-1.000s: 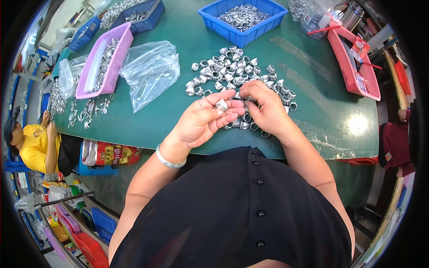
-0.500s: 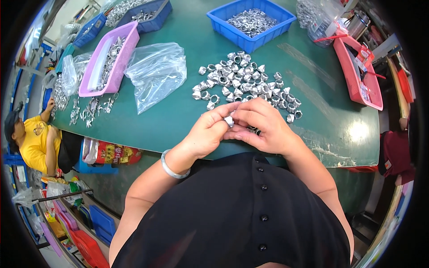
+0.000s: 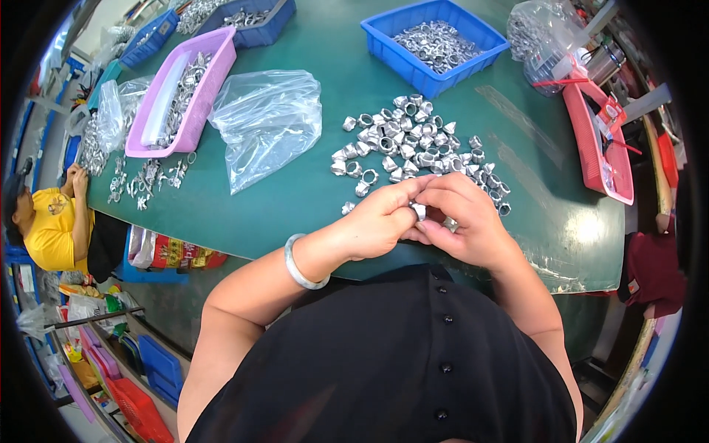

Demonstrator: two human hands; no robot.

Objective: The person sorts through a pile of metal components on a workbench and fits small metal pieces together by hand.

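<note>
A silver metal ring [image 3: 419,212] is pinched between my two hands, close to the table's near edge. My left hand [image 3: 373,223] is closed on its left side, with thumb and forefinger at the ring. My right hand [image 3: 471,224] grips the same ring from the other side, its fingers curled and partly hiding it. Just beyond my hands lies a loose pile of similar silver rings [image 3: 421,140]. One stray ring [image 3: 348,208] sits beside my left hand. Some rings behind my right fingers are partly covered.
A blue bin [image 3: 402,71] of small metal parts stands beyond the pile. To the left are a clear plastic bag [image 3: 269,129] and a purple basket [image 3: 199,111] of metal pieces. A pink basket [image 3: 617,184] is at right. Someone in a yellow shirt [image 3: 59,232] works at far left.
The view has shifted a little, so the table things appear farther right. My hands still hold the ring together, its angle slightly changed. The person at left has brought both hands together.
</note>
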